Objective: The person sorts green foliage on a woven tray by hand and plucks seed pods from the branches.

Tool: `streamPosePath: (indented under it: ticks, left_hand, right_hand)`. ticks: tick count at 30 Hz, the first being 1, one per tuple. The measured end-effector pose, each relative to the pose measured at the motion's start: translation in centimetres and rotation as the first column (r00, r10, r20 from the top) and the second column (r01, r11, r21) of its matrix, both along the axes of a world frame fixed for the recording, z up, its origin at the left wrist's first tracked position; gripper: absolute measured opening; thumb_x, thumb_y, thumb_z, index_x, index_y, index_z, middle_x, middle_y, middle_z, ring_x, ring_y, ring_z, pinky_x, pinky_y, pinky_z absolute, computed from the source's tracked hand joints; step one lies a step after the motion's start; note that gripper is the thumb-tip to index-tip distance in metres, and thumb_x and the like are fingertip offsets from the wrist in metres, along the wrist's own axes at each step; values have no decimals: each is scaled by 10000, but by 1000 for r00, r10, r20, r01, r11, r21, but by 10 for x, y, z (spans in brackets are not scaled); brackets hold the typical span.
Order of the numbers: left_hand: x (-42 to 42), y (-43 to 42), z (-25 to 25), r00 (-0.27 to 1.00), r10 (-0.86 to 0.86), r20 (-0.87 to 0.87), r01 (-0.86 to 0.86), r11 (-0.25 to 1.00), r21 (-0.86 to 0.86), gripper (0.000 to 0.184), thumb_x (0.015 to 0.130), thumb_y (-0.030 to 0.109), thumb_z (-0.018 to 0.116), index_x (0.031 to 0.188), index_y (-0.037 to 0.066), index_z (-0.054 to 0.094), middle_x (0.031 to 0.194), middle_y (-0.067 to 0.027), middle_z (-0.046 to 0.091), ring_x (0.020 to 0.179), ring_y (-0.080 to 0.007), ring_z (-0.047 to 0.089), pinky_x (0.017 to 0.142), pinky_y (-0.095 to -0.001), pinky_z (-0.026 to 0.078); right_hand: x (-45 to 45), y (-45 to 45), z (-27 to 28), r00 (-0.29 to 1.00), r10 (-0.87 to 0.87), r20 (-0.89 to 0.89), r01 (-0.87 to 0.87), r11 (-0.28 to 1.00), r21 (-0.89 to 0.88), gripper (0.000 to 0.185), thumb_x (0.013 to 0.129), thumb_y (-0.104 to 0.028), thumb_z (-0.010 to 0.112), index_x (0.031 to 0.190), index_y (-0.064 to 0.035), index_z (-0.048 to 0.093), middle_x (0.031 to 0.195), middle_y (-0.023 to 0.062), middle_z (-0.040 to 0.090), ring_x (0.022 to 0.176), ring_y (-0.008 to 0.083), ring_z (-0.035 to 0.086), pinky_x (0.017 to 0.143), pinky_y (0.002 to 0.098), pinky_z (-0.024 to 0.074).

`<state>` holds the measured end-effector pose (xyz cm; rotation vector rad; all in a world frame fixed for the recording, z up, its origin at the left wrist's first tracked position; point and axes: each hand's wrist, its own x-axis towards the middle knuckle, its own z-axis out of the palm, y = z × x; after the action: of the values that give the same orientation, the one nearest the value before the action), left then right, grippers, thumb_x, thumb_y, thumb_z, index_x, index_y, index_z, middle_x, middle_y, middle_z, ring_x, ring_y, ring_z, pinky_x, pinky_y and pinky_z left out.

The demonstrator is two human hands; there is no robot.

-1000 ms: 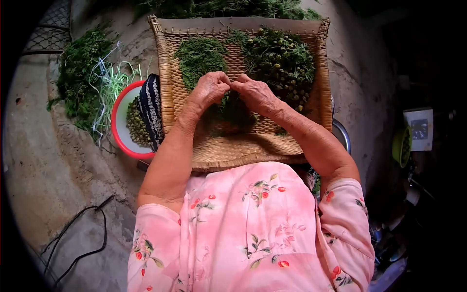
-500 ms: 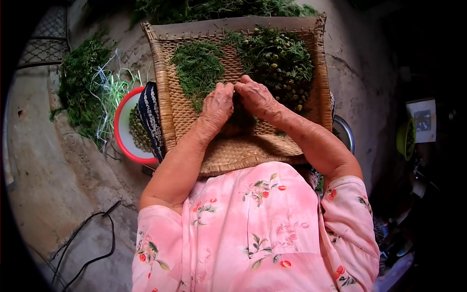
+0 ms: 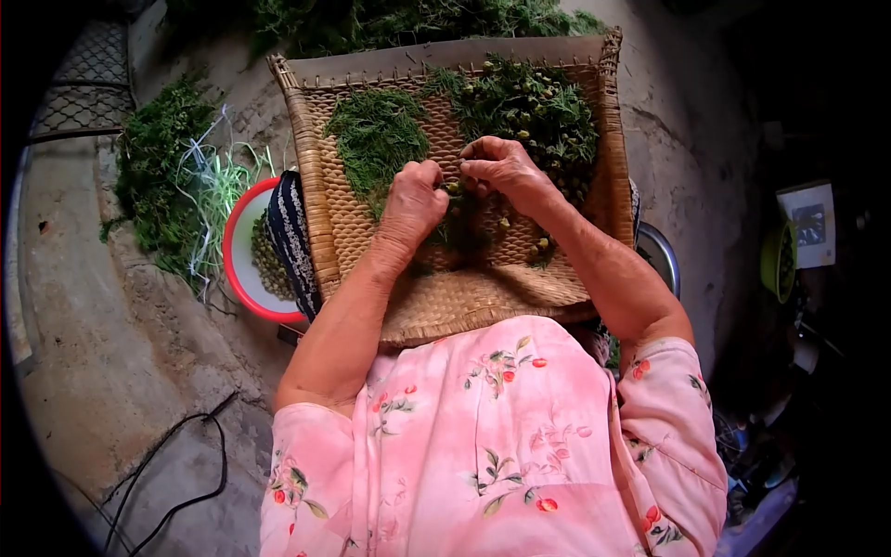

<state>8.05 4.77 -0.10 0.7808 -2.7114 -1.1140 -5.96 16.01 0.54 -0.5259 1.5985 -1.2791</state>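
Observation:
On my lap lies a woven basket tray (image 3: 320, 176) with greenery in it. My left hand (image 3: 415, 197) is closed on a leafy green sprig (image 3: 453, 221) with small yellow-green cones, blurred and hanging between my hands. My right hand (image 3: 509, 172) is just right of it, thumb and forefinger pinched together; anything between those fingertips is too small to name. Flat green leaf sprays (image 3: 376, 130) lie beyond my left hand. Past my right hand sits a heap of cone-bearing sprigs (image 3: 534, 111), partly hidden by that hand and forearm.
A red-rimmed white basin (image 3: 234, 237) with round greenish cones stands left of the tray. Beyond it lie cut branches (image 3: 162, 176) and pale plastic strings (image 3: 218, 176). More branches (image 3: 399, 23) lie behind the tray. A black cable (image 3: 223, 455) loops over the floor at lower left.
My hands have drawn slightly apart, and the fingers of my right hand are more extended. The sprig with cones now shows between them. The view has shifted slightly.

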Motion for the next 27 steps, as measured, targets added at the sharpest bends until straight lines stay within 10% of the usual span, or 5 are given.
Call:
streamPosePath:
  ticks: [3, 5, 8, 27]
  left_hand:
    - [1, -13, 22, 946, 323, 23, -204, 540, 817, 172, 750, 27, 620, 918, 6, 592, 741, -49, 601, 612, -125, 606, 504, -246, 547]
    - [4, -21, 24, 924, 382, 24, -112, 211, 971, 158, 775, 20, 607, 926, -7, 573, 763, -62, 601, 620, -140, 613, 521, -250, 559]
    - [4, -24, 19, 926, 377, 19, -36, 40, 999, 191, 788, 21, 592, 973, 3, 550, 786, -60, 584, 635, -133, 605, 535, -250, 559]
    - [3, -22, 17, 863, 505, -9, -32, 71, 997, 225, 830, 16, 549, 1054, 22, 533, 866, -59, 600, 744, -134, 610, 571, -224, 532]
  right_hand:
    - [2, 1, 4, 990, -39, 133, 47, 997, -59, 237, 816, -143, 635, 987, 9, 571, 737, 51, 597, 625, 97, 545, 549, 242, 456]
    - [5, 0, 12, 978, -28, 205, 47, 995, -85, 214, 821, -133, 641, 978, -9, 565, 757, 34, 597, 636, 87, 555, 560, 231, 467]
    - [16, -1, 20, 963, 52, 266, -9, 987, -160, 183, 832, -130, 641, 972, -37, 570, 766, 10, 591, 642, 73, 560, 578, 225, 486]
    - [11, 0, 24, 981, -60, 184, 96, 977, -189, 177, 853, -118, 611, 994, -26, 558, 813, 26, 600, 675, 91, 594, 563, 230, 494]
